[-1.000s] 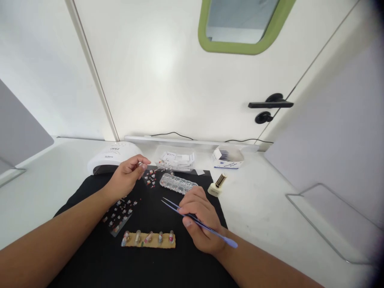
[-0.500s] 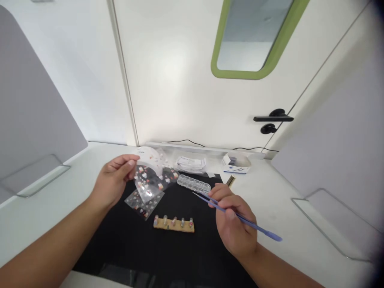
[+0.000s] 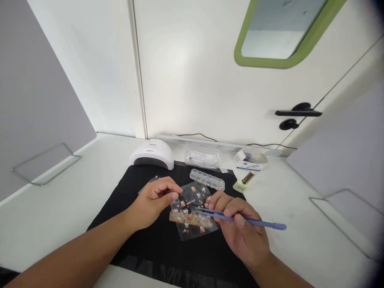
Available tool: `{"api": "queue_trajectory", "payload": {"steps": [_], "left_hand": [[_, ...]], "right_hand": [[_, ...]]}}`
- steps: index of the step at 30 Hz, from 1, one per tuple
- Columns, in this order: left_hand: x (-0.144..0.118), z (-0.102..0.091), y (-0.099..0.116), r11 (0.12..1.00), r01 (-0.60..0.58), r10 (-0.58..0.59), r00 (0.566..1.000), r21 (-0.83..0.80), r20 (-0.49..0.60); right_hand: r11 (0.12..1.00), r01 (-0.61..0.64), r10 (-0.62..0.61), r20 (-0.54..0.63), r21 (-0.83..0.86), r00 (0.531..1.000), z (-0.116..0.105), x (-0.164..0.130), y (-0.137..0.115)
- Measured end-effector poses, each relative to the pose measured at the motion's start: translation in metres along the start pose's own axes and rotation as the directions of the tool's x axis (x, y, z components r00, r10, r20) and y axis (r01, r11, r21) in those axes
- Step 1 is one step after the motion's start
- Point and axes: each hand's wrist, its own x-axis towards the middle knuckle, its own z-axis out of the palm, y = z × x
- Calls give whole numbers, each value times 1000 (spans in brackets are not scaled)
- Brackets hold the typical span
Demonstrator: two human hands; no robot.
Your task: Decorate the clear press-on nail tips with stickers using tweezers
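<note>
My left hand (image 3: 156, 200) pinches the left edge of a clear sticker sheet (image 3: 193, 214) printed with small red and white figures. It holds the sheet low over the black mat (image 3: 135, 240). My right hand (image 3: 240, 228) grips blue tweezers (image 3: 240, 219), whose tips reach left onto the sheet. Under the sheet lies a tan strip (image 3: 175, 218) carrying several nail tips, mostly hidden by it.
Behind stand a white nail lamp (image 3: 152, 154), a clear compartment box (image 3: 207, 179), a clear packet (image 3: 202, 158), a small white carton (image 3: 250, 159) and a bottle lying on its side (image 3: 244, 181). A second sticker sheet (image 3: 147, 185) peeks out behind my left hand. Grey dividers flank the table.
My left hand brought the sticker sheet down and right, over the nail-tip strip. My right hand moved the tweezers left onto the sheet. The camera view shifted left.
</note>
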Motion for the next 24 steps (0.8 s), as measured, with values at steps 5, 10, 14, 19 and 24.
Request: {"api": "queue_trajectory", "payload": {"steps": [5,10,14,19,24], "left_hand": [[-1,-3,-11,1000,3,-4,998,10,66],[-8,-1,-14,998,35,-28,991,-50,130],[-14,3,-12,996,30,-17,987,-83,158],[-14,7,-10,997,33,-22,988,-73,150],[-14,8,-8,998,45,-36,986,-51,163]], "right_hand": [[999,-44,44,2,15,999,-2,-8,9],[999,-36,36,-39,3,999,0,-10,10],[999,0,-3,-64,-44,998,3,-11,8],[996,23,-25,-18,-86,1000,-2,-14,6],[993,24,-16,75,-112,997,-10,-16,4]]}}
